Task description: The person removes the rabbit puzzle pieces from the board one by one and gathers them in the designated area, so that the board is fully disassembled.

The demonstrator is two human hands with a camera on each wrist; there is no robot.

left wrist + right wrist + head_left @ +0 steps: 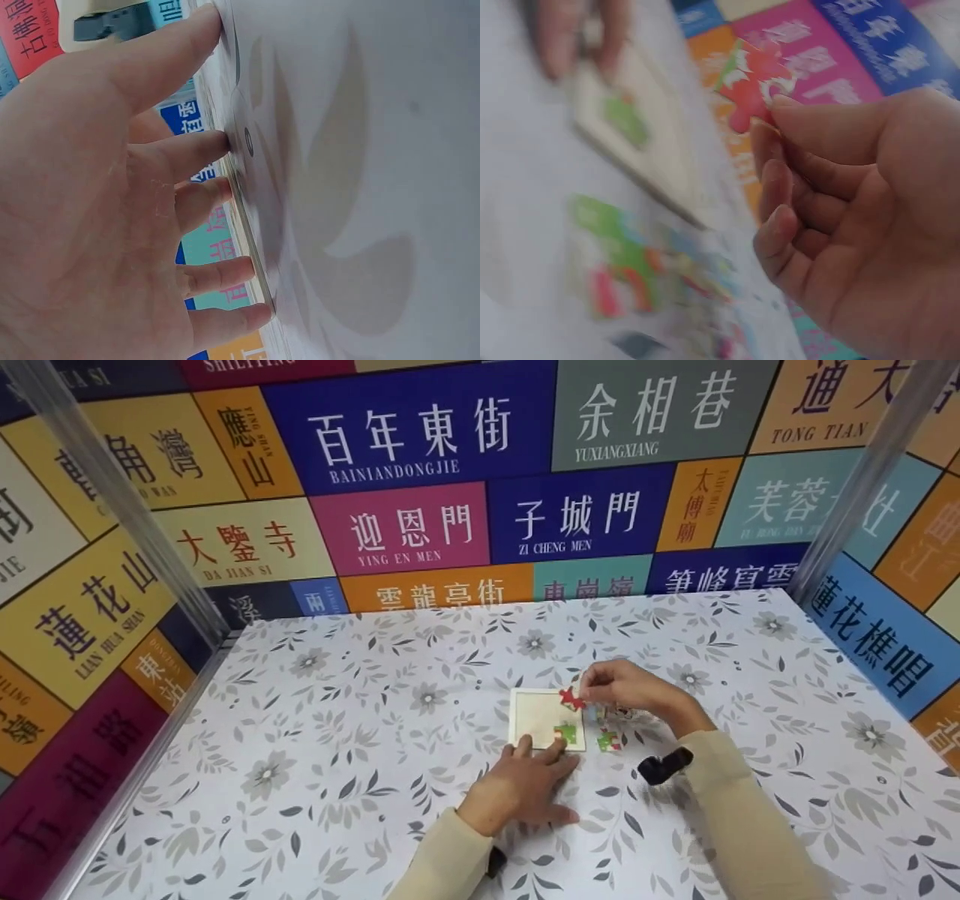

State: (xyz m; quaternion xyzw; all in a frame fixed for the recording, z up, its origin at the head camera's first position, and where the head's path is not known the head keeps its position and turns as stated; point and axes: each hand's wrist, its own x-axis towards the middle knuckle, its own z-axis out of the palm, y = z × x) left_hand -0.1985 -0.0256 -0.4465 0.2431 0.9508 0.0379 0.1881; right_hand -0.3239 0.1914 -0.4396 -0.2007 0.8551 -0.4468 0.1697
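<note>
A square wooden puzzle tray (513, 716) lies on the table, with one green puzzle piece (568, 733) inside its lower right corner. My right hand (626, 687) pinches a red puzzle piece (754, 82) between thumb and index finger, over the tray's upper right corner. Fingers of my left hand (525, 784) are spread, their tips touching the tray's near edge; in the left wrist view the thumb (176, 56) reaches the table apart from them. Another green and red piece (608, 742) lies just right of the tray. Further loose pieces (705, 292) appear blurred beside it, partly hidden by my right hand in the head view.
A white cloth with grey flowers and leaves covers the table (360, 750). Colourful panels with Chinese lettering (405, 427) stand behind it and at both sides. Clear upright posts (127, 502) rise at the back corners. Black straps (664, 766) sit at both wrists.
</note>
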